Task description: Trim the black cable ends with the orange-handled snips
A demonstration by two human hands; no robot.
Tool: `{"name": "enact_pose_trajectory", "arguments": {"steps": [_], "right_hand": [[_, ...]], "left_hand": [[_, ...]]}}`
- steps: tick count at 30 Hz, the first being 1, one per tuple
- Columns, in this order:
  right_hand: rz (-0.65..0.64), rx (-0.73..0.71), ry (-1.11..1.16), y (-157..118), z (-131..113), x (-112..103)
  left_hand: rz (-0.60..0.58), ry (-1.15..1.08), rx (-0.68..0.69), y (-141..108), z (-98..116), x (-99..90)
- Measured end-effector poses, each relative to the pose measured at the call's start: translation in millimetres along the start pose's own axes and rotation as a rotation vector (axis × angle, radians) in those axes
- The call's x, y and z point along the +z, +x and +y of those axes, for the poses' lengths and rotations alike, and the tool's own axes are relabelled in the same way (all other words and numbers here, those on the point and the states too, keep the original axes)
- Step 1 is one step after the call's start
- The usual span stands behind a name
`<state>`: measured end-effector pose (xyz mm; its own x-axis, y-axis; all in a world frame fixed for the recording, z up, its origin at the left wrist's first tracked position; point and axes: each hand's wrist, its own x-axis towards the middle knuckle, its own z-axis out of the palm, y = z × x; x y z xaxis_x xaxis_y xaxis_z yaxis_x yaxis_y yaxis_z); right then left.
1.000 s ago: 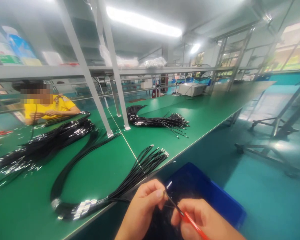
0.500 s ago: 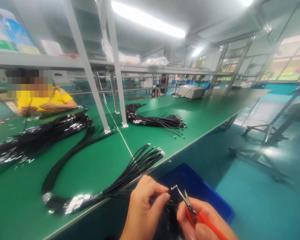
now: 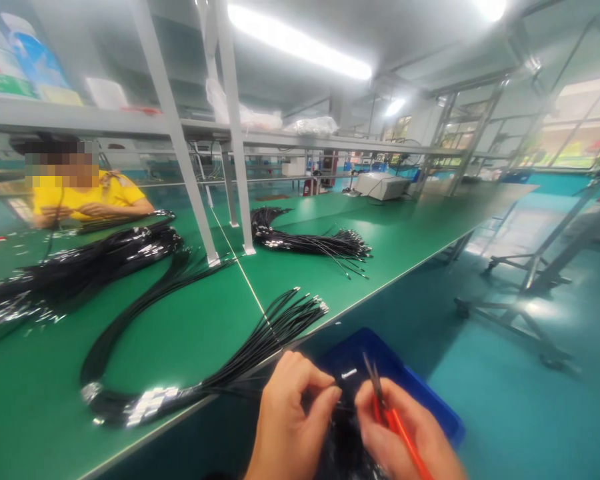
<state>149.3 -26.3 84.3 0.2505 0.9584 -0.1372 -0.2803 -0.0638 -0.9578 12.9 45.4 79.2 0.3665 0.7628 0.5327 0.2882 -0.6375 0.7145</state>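
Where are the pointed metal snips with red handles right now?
In the head view, the snips are in the right hand, to the right of the left hand, over the blue bin.

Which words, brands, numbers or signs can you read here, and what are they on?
None can be read.
Green-and-white bottle label, upper left shelf: reddish marks, too blurred to read.
Blue bottle label beside it: too blurred.
Pale shiny patches on the near black cable bundle: no lettering I can make out.
Red-handled tool, right hand: no marking visible.
White box, far bench: none legible.
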Motion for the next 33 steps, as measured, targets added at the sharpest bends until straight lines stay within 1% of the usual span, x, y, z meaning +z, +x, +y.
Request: {"name": "enact_pose_trajectory", "arguments": {"steps": [2,3,5,7,10,15,17,19,21,23,24,25,26,28,29,31,32,33], "right_hand": [[0.252,-0.125,-0.066,2.8,2.2,11.5],[0.355,-0.183,-0.083,4.3,3.3,17.5],[0.479,-0.259,-0.100,7.3,5.1,28.9],[0.534,-0.293,-0.115,10.0,6.4,37.8],[0.583,-0.326,-0.123,12.7,9.0,45.5],[0.618,-0.394,-0.100,15.1,17.5,47.0],[0.661,-0.418,-0.185,15.9,21.7,45.2],[0.712,-0.455,-0.346,16.1,25.5,43.3],[0.729,-0.522,-0.507,14.9,27.7,41.9],[0.695,-0.604,-0.604,12.0,26.5,40.3],[0.657,-0.624,-0.617,10.0,24.0,38.7],[0.609,-0.617,-0.605,7.8,20.4,36.1],[0.550,-0.578,-0.570,5.7,15.6,32.5],[0.370,-0.406,-0.435,2.2,4.2,21.8],[0.229,-0.301,-0.341,1.2,-1.2,15.3],[-0.130,-0.053,-0.162,1.0,-9.3,2.4],[-0.255,0.048,-0.084,1.6,-11.2,-2.9],[-0.346,0.136,-0.021,2.4,-11.8,-7.1]], "left_hand": [[0.000,0.030,-0.001,-1.6,0.3,3.1],[0.004,0.053,0.003,-2.7,0.3,5.2],[0.011,0.113,0.022,-5.1,0.0,9.9],[0.016,0.178,0.049,-7.8,-0.6,14.0],[0.029,0.229,0.076,-10.2,-1.6,16.6],[0.045,0.229,0.067,-10.1,-1.9,17.5],[0.074,0.240,0.070,-10.6,-1.6,20.1],[0.113,0.257,0.068,-11.6,-1.4,22.9],[0.130,0.261,0.061,-12.0,-1.6,23.8],[0.104,0.221,0.040,-11.0,-2.3,21.4],[0.083,0.179,0.014,-9.8,-2.8,18.9],[0.063,0.123,-0.024,-8.1,-3.3,15.8],[0.046,0.057,-0.073,-6.0,-3.9,12.3],[0.016,-0.087,-0.183,-1.1,-5.0,5.1],[0.000,-0.160,-0.242,1.4,-5.5,1.9],[-0.031,-0.306,-0.354,5.9,-6.6,-3.1],[-0.042,-0.375,-0.402,7.5,-7.2,-4.7],[-0.047,-0.441,-0.438,8.6,-8.0,-5.7]]}}
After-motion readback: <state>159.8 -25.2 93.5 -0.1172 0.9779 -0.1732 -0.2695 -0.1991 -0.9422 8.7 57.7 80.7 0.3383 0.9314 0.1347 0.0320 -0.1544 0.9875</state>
